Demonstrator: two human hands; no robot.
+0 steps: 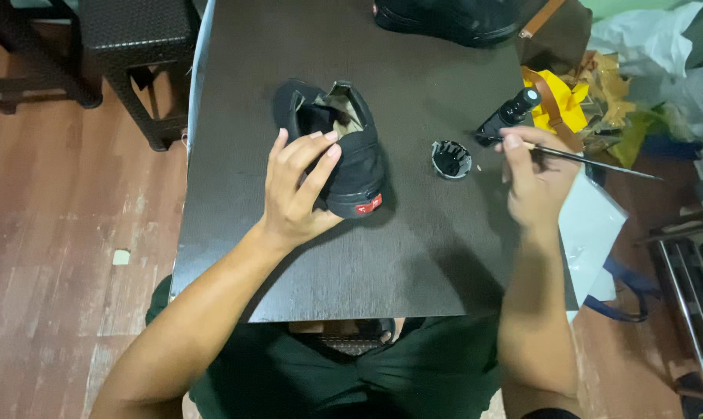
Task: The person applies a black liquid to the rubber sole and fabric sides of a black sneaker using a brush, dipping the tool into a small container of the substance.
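A black canvas shoe [350, 147] with a small red heel tab lies on its side on the dark table [305, 256]. My left hand [295, 188] grips the shoe from the near side, fingers laid over its opening. My right hand [531, 182] holds a thin paintbrush [592, 160], its long handle pointing right past the table edge and its tip near a small black bottle [510, 116]. A little round black dish [451, 159] sits between the two hands, left of the brush tip.
A second black shoe [444, 19] lies at the table's far edge. Yellow and brown bags and crumpled plastic [592, 93] pile up at the right, with a white bag [592, 225] below them. A dark woven stool [134, 46] stands on the wooden floor at the left.
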